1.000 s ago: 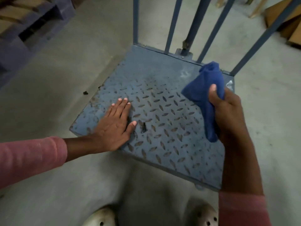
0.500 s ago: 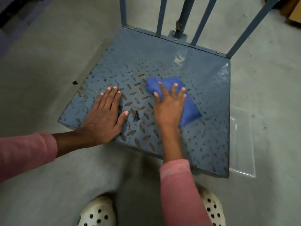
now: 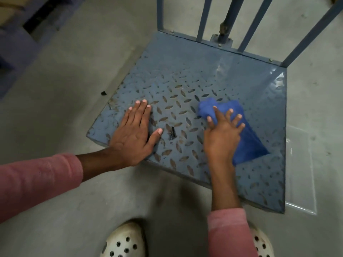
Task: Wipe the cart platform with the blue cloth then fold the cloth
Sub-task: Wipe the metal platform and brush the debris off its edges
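The cart platform [image 3: 213, 75] is a blue-grey metal tread plate with rust marks, low on the concrete floor. A bunched blue cloth [image 3: 248, 143] lies on its right half. My right hand [image 3: 221, 135] presses down on the cloth with spread, straight fingers. My left hand [image 3: 134, 133] rests flat on the platform's near left corner, fingers straight, holding nothing. A small black scrap [image 3: 172, 133] lies on the plate between the two hands.
Blue upright bars [image 3: 203, 17] rise along the platform's far edge. A clear plastic sheet [image 3: 300, 173] lies on the floor by the right edge. A dark pallet [image 3: 20, 34] stands at the far left. My white perforated shoes [image 3: 124, 242] are below the platform.
My right hand brought the cloth down from the air onto the platform, then slid it rightward across the plate. My left hand stayed flat at the near left corner.
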Demonstrator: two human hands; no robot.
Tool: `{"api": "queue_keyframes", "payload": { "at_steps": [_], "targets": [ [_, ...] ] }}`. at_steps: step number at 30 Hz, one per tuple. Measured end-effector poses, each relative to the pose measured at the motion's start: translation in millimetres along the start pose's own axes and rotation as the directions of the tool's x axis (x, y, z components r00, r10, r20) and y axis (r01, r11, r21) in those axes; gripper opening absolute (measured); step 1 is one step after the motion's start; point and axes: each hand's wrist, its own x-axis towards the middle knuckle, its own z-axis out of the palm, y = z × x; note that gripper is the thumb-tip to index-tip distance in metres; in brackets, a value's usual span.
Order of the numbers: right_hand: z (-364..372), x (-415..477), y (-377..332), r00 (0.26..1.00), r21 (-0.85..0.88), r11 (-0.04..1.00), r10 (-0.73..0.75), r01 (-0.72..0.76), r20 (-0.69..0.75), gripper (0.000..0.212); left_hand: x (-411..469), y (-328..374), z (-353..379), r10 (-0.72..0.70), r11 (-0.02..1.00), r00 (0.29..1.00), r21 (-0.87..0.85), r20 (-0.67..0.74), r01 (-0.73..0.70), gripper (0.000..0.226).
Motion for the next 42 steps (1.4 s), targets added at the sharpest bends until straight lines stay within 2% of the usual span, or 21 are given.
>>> {"api": "queue_keyframes", "payload": {
  "at_steps": [3,6,8,10,12,14,20,23,26,28,30,32,35,37,39,42],
  "targets": [
    [18,-2,-58,0.986,0.069,0.987,-0.151,0.146,0.075,0.044,-2,1,2,-0.008,1.000,0.999,0.006,-0.037,0.008,0.088],
    [19,3,-96,0.930,0.244,0.922,-0.340,0.300,0.139,0.041,-4,2,1,-0.033,0.999,0.998,-0.024,-0.062,0.032,0.091],
    [-1,9,-83,0.956,0.332,0.908,-0.289,0.257,0.053,0.036,-7,-3,-1,-0.052,0.995,0.998,-0.088,-0.030,0.049,0.093],
    [-21,7,-47,0.984,0.313,0.933,-0.167,0.176,-0.057,0.034,-15,-13,-2,-0.042,0.992,0.999,-0.120,-0.018,0.040,0.091],
    [-25,-13,-18,0.997,0.195,0.980,-0.038,0.049,-0.060,0.041,-27,-23,-2,-0.008,0.993,0.999,-0.117,-0.047,0.002,0.085],
    [-8,-38,-16,0.998,0.164,0.985,0.052,-0.048,-0.020,0.049,-39,-28,0,-0.006,0.993,0.995,-0.114,-0.099,-0.005,0.078],
    [54,-54,-104,0.997,0.287,0.955,-0.075,0.081,-0.032,0.046,-47,-34,9,-0.044,0.995,0.975,-0.097,-0.218,0.023,0.075],
    [86,-52,-169,0.985,0.338,0.929,-0.170,0.151,0.027,0.044,-58,-50,14,-0.121,0.983,0.960,-0.167,-0.252,0.080,0.083],
    [108,-47,-230,0.970,0.446,0.881,-0.223,0.159,0.095,0.040,-77,-55,14,-0.241,0.954,0.914,-0.250,-0.325,0.162,0.085],
    [116,-45,-263,0.940,0.496,0.849,-0.299,0.183,0.166,0.039,-85,-46,9,-0.341,0.905,0.878,-0.370,-0.335,0.210,0.088],
    [111,-45,-280,0.889,0.658,0.745,-0.369,0.107,0.273,0.034,-91,-42,9,-0.386,0.876,0.871,-0.415,-0.304,0.244,0.093],
    [100,-47,-276,0.825,0.784,0.620,-0.429,-0.027,0.368,0.029,-95,-47,15,-0.348,0.922,0.881,-0.289,-0.320,0.259,0.090],
    [68,-51,-243,0.783,0.844,0.536,-0.523,-0.005,0.337,0.024,-93,-50,23,-0.354,0.930,0.880,-0.224,-0.318,0.293,0.076],
    [49,-46,-214,0.767,0.862,0.507,-0.559,0.014,0.316,0.022,-89,-46,19,-0.303,0.949,0.888,-0.196,-0.346,0.247,0.067],
    [23,-41,-181,0.786,0.843,0.532,-0.554,0.079,0.276,0.030,-88,-45,17,-0.233,0.968,0.905,-0.175,-0.356,0.181,0.060],
    [-19,-35,-131,0.847,0.733,0.646,-0.496,0.212,0.193,0.035,-88,-45,13,-0.200,0.973,0.925,-0.178,-0.323,0.149,0.059]
  ]
}}
